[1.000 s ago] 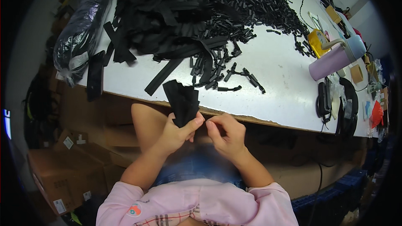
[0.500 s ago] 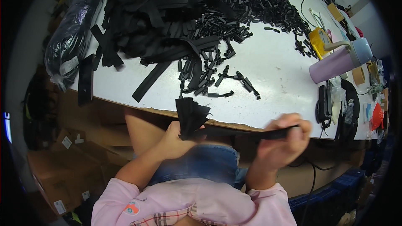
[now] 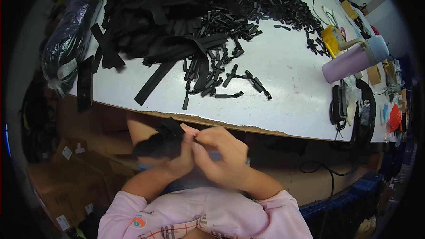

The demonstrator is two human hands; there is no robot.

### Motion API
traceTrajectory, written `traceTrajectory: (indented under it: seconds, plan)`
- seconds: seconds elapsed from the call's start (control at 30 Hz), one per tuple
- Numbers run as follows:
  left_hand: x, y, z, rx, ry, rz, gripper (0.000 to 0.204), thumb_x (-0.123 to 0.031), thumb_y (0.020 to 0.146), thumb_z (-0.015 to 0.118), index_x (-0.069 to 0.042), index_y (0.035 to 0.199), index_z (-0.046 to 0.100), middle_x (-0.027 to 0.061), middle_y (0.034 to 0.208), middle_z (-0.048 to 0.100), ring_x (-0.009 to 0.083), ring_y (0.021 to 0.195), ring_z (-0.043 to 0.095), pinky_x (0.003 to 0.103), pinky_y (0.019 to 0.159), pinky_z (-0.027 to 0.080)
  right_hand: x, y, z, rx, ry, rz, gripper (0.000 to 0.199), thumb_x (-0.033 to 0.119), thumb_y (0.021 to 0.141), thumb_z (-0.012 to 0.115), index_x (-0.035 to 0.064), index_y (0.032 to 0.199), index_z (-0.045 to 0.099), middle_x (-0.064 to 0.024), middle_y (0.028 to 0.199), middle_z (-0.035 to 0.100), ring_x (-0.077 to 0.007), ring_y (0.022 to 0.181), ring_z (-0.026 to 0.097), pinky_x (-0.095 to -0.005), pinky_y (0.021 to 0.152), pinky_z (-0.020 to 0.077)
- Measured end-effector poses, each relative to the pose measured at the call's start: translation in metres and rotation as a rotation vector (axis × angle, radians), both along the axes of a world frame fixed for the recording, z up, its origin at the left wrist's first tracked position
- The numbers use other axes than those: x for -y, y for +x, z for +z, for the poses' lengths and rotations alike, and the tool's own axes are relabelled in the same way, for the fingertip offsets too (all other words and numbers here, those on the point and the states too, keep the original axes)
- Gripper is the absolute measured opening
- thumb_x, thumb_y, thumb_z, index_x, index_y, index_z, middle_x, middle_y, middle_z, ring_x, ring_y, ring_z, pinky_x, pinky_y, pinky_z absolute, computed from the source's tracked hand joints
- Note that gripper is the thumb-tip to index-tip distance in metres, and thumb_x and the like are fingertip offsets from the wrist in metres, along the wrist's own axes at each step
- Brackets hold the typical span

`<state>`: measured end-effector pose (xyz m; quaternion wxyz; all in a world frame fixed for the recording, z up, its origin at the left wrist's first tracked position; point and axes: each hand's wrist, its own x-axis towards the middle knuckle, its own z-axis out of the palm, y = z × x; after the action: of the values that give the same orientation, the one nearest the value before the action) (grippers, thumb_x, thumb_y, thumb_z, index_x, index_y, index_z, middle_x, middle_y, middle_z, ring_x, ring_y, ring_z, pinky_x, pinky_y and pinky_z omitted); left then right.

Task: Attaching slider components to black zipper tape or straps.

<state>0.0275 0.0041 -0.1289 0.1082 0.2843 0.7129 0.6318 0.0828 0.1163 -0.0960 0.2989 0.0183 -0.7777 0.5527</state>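
Where the table edge [image 3: 248, 126] ends, left hand [image 3: 179, 161] and right hand [image 3: 219, 157] together, each grip seemingly pinching black straps [image 3: 159, 144].

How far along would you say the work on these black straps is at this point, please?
Done, by the look of it: a bundle of black straps gathered in the left hand. In hand: both hands meet below the table edge, the right hand pinching something small against the bundle. Left: a large heap of straps and a spread of small black clips on the table.
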Motion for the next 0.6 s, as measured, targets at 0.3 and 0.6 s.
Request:
traceTrajectory:
  seconds: [0.3,0.6]
  plan:
    - [0.013,-0.018,-0.006,0.536,0.391,-0.103,0.027,-0.013,0.074,0.063,0.002,0.092,0.048,-0.0034,0.059,0.038,0.0042,0.049,0.036,0.018,0.044,0.034,-0.048,-0.043,-0.016,0.184,0.726,-0.122,0.040,0.021,0.075,0.056,-0.0009,0.107,0.050,-0.0146,0.114,0.048,-0.0306,0.110,0.041,-0.0402,0.091,0.0316]
    - [0.002,-0.019,-0.003,0.918,0.242,-0.336,0.012,-0.014,0.081,0.053,-0.002,0.085,0.053,0.0021,0.057,0.048,0.0061,0.045,0.044,0.019,0.041,0.037,-0.037,-0.013,-0.011,-0.008,0.441,-0.093,0.038,0.005,0.061,0.066,-0.0008,0.097,0.055,-0.0115,0.087,0.053,-0.0258,0.076,0.051,-0.0333,0.068,0.0413]
